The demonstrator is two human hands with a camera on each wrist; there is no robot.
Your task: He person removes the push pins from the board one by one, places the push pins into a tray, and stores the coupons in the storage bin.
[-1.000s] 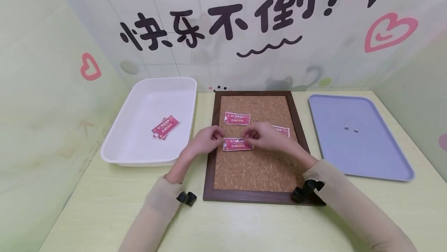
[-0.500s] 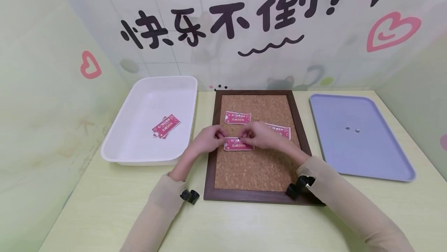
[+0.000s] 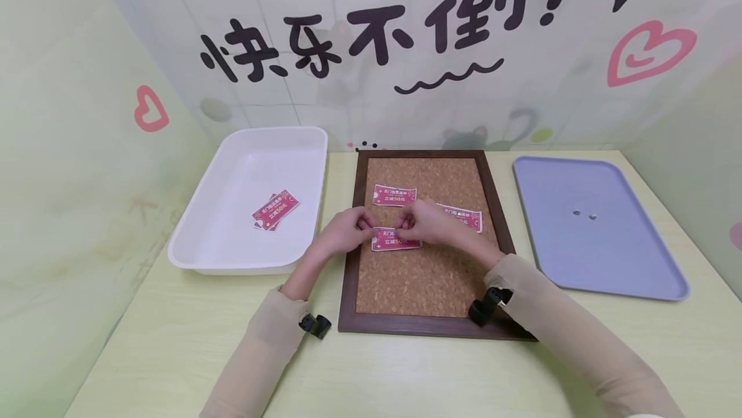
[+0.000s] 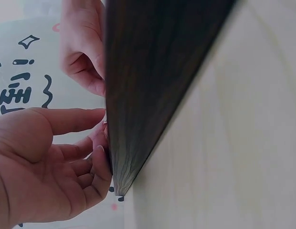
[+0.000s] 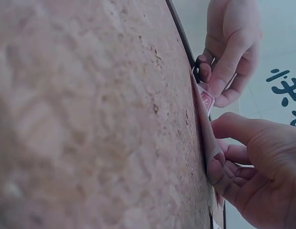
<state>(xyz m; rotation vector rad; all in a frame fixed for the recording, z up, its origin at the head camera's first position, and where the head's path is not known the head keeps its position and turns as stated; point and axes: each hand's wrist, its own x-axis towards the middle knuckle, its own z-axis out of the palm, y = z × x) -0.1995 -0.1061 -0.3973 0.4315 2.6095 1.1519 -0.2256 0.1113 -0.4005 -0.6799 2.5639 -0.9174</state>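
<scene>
A pink paper coupon (image 3: 397,241) lies across the middle of the framed cork board (image 3: 429,276). The left hand (image 3: 346,230) pinches its left end, thumb and fingertips at the upper corner. On the coupon's upper edge, the right hand (image 3: 428,222) has its curled thumb and fingers around the middle; they hide the silver tack there. From the right wrist view, the coupon's near edge (image 5: 211,143) bows off the cork between the thumb and fingers. Above it a second coupon (image 3: 395,195) is tacked up. A third coupon (image 3: 471,219) sits to the right, partly behind the right hand.
At left stands a white basin (image 3: 203,257) with two overlapping coupons (image 3: 276,210) in it. On the right, a blue tray (image 3: 608,250) bears two small silver tacks (image 3: 584,214). A printed wall rises behind the table (image 3: 406,373).
The right hand has shifted left along the coupon, from its right end to the middle of its upper edge, covering the tack. The left hand stays at the left end.
</scene>
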